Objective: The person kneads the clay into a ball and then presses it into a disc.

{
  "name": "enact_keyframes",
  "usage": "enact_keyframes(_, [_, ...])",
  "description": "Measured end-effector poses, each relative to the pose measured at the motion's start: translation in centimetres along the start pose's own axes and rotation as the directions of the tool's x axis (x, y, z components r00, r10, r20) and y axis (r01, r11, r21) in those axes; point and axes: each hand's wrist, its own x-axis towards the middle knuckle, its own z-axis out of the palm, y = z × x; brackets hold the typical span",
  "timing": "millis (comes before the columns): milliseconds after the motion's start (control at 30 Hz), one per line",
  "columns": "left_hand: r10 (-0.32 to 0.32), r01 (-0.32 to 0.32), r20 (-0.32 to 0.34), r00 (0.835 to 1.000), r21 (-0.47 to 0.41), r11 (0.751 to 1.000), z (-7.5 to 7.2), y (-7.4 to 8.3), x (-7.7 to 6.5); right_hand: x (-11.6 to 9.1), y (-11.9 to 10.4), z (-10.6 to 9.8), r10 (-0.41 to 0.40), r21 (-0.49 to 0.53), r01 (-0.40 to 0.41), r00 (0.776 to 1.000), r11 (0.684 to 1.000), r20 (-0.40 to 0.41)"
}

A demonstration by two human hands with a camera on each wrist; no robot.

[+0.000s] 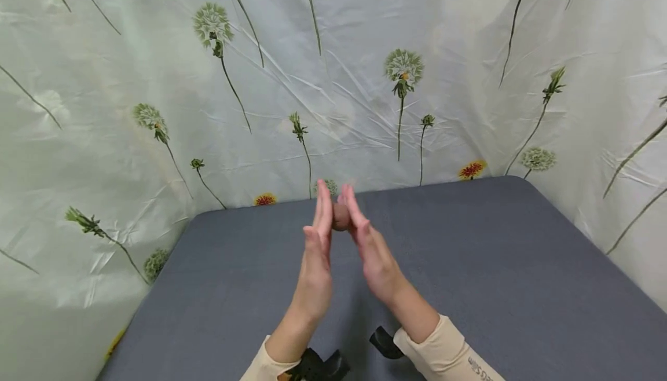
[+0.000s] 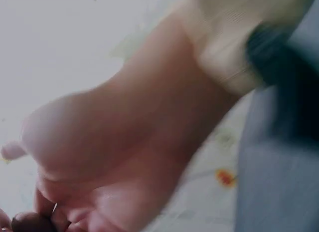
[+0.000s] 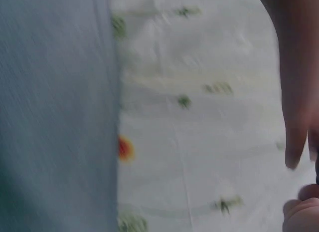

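Note:
A small, round brown ball (image 1: 341, 218) sits between my two hands, well above the grey surface. My left hand (image 1: 316, 268) is raised with straight fingers, and its palm side presses the ball from the left. From the other side my right hand (image 1: 379, 262) presses it, also with fingers straight and pointing up and forward. The wrists stand apart, so the hands form a peak around the ball. In the left wrist view the ball (image 2: 32, 223) shows at the bottom left edge, partly cut off, by the fingers. The right wrist view catches fingers (image 3: 296, 147) at its right edge.
Below the hands lies a tabletop (image 1: 469, 265) covered in dark grey cloth. Behind it hangs a pale curtain (image 1: 354, 10) printed with dandelions and orange flowers. Black wrist devices (image 1: 385, 343) hang under both beige sleeves (image 1: 435, 346).

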Motion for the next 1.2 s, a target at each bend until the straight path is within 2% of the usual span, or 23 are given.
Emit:
enact_keyframes(100, [-0.013,0.011,-0.081,0.997,-0.018,1.0,-1.4,0.2,0.4,-0.3,0.1,1.8,-0.01,-0.033,0.012,0.999,0.999,0.051])
enact_keyframes(167, [-0.029,0.026,-0.082,0.996,-0.037,0.999,-1.6,0.1,0.4,-0.5,-0.1,2.3,-0.029,-0.051,0.031,0.999,0.998,0.034])
enact_keyframes(233, [-0.034,0.031,-0.06,0.998,-0.054,0.998,-1.2,0.0,0.3,-0.5,-0.3,2.0,-0.059,-0.08,0.059,0.998,0.995,-0.001])
enact_keyframes(333, [-0.032,0.031,-0.002,0.999,-0.051,0.998,0.3,-0.3,-0.1,-0.3,-0.5,0.6,-0.093,-0.136,0.085,0.994,0.987,-0.059])
enact_keyframes(433, [-0.025,0.026,0.057,0.998,-0.023,0.999,1.6,-0.5,-0.8,-0.2,-0.4,-0.7,-0.092,-0.106,0.081,0.99,0.991,-0.103])
enact_keyframes(500, [-0.014,0.014,0.072,0.997,0.004,1.0,1.8,-0.5,-0.9,-0.3,-0.4,-1.0,-0.08,-0.07,0.072,0.99,0.995,-0.115])
enact_keyframes(567, [-0.017,0.018,0.041,0.999,-0.018,1.0,1.3,-0.5,-0.5,-0.4,-0.3,-0.4,-0.081,-0.068,0.075,0.991,0.995,-0.102])
enact_keyframes(633, [-0.05,0.048,-0.029,0.998,-0.084,0.995,0.1,-0.5,0.2,-0.6,-0.3,0.8,-0.098,-0.129,0.092,0.994,0.987,-0.043])
enact_keyframes(733, [-0.125,0.097,-0.125,0.984,-0.211,0.973,-1.7,-0.7,0.8,-0.8,-0.4,2.6,-0.147,-0.225,0.158,0.987,0.961,0.068])
enact_keyframes(800, [-0.157,0.121,-0.127,0.979,-0.254,0.96,-2.2,-0.8,0.9,-0.8,-0.6,3.0,-0.173,-0.269,0.193,0.98,0.944,0.098])
enact_keyframes(833, [-0.163,0.131,-0.105,0.981,-0.263,0.956,-2.1,-0.9,0.8,-0.6,-0.8,2.9,-0.18,-0.283,0.199,0.98,0.938,0.089])
enact_keyframes(933, [-0.138,0.13,-0.018,0.99,-0.229,0.965,-1.2,-0.8,0.5,-0.1,-0.9,1.5,-0.159,-0.319,0.152,0.987,0.935,0.003])
enact_keyframes(1033, [-0.076,0.076,0.009,0.997,-0.177,0.981,-0.6,-0.3,0.3,0.2,-0.6,0.3,-0.109,-0.301,0.089,0.993,0.949,-0.05])
enact_keyframes(1133, [-0.051,0.045,-0.046,0.998,-0.122,0.992,-1.0,0.2,0.4,0.1,0.0,0.6,-0.085,-0.291,0.074,0.996,0.954,-0.024])
enact_keyframes(1200, [-0.059,0.051,-0.1,0.993,-0.076,0.996,-1.7,0.3,0.5,-0.2,0.3,1.5,-0.087,-0.29,0.089,0.996,0.953,0.019])
